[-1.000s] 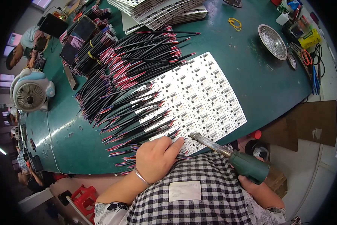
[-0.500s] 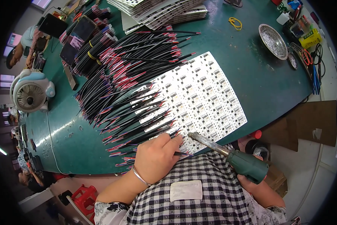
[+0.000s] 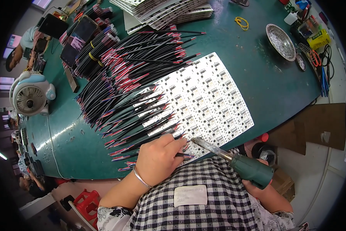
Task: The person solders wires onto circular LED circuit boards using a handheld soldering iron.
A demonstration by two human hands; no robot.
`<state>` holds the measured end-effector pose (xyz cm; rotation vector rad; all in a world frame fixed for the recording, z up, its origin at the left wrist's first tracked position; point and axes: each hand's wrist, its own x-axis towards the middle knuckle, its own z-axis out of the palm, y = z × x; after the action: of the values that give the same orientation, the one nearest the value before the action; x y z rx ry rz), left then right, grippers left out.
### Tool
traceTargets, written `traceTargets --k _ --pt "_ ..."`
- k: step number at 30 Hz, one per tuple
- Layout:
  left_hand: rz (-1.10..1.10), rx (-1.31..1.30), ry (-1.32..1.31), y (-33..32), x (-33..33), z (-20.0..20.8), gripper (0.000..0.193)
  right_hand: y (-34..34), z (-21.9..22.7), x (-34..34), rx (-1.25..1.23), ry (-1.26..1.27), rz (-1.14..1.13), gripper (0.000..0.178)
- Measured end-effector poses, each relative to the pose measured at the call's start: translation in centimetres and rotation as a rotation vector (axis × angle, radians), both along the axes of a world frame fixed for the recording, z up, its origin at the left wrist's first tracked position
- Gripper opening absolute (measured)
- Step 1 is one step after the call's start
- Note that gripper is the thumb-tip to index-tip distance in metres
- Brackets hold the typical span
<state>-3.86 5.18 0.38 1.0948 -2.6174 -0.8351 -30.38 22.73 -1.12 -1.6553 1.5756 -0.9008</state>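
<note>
A white circuit board panel (image 3: pixel 219 92) with rows of small parts lies at the table's near edge. Along its left side run several black cables with red, white and blue wire ends (image 3: pixel 142 115). My left hand (image 3: pixel 157 158) rests over the panel's lower left corner, its fingers pinched on a short black cable (image 3: pixel 179 154) whose tip points right. The right hand (image 3: pixel 256 184) is wrapped round the green handle of a soldering iron (image 3: pixel 252 169). The iron's tip reaches the panel just right of my left fingertips; whether it touches is too small to tell.
More panels (image 3: pixel 169 15) are stacked at the back. Bundled cables (image 3: pixel 92 57) and dark phones (image 3: pixel 84 30) lie back left, near a small fan (image 3: pixel 31 94). A metal bowl (image 3: pixel 280 42) and a yellow rubber band (image 3: pixel 241 23) are at the right. People sit far left.
The soldering iron's tip has shifted slightly left and down, closer to my left fingers. My left hand, still pinching the cable, has moved a little left.
</note>
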Motion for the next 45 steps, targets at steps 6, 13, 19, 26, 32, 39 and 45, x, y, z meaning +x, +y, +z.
traceTargets --k 6,13,19,26,32,39,45 --pt "-0.007 0.011 -0.011 -0.1 0.1 -0.1 0.039 -1.7 0.3 -0.1 -0.093 0.009 0.073 0.022" --pt "-0.009 0.021 -0.029 -0.2 0.0 0.1 0.039 -1.4 0.5 -0.2 -0.06 -0.066 0.042 0.023" --pt "-0.001 -0.004 -0.011 0.3 -0.3 0.4 0.039 -1.4 0.9 -0.6 -0.102 0.037 0.105 0.025" --pt "-0.024 -0.007 -0.017 0.3 -0.3 0.2 0.039 -0.2 0.3 -0.4 0.075 -0.058 0.029 0.028" --pt "-0.059 -0.169 -0.098 1.1 -0.9 0.3 0.044 -1.1 0.6 -0.5 -0.063 0.069 0.164 0.023" --pt "-0.089 -0.226 -0.144 1.2 -0.7 0.2 0.039 0.7 0.0 -0.8 -0.014 -0.025 0.043 0.039" --pt "-0.129 -0.108 -0.048 0.5 0.2 -0.2 0.031 2.9 -0.6 -0.7 0.274 -0.386 -0.091 0.063"
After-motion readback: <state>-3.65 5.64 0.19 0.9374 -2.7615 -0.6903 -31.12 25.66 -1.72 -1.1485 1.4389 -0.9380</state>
